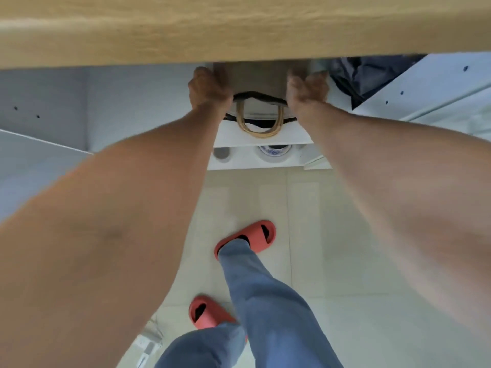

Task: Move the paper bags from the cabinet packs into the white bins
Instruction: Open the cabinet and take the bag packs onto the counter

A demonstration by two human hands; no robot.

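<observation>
A brown paper bag (259, 78) with tan twisted handles (261, 123) sits under the wooden countertop, its upper part hidden by the counter edge. My left hand (208, 87) grips the bag's left side and my right hand (307, 88) grips its right side. The handles hang down over a white bin or shelf edge (263, 134) just below the bag; I cannot tell which it is.
A wooden countertop (239, 30) spans the top of the view. A dark bag (369, 75) lies at the upper right. White cabinet panels (438, 86) stand at both sides. A blue-patterned bowl (273, 152) rests on a lower shelf. My feet in red slippers (245, 236) stand on pale floor tiles.
</observation>
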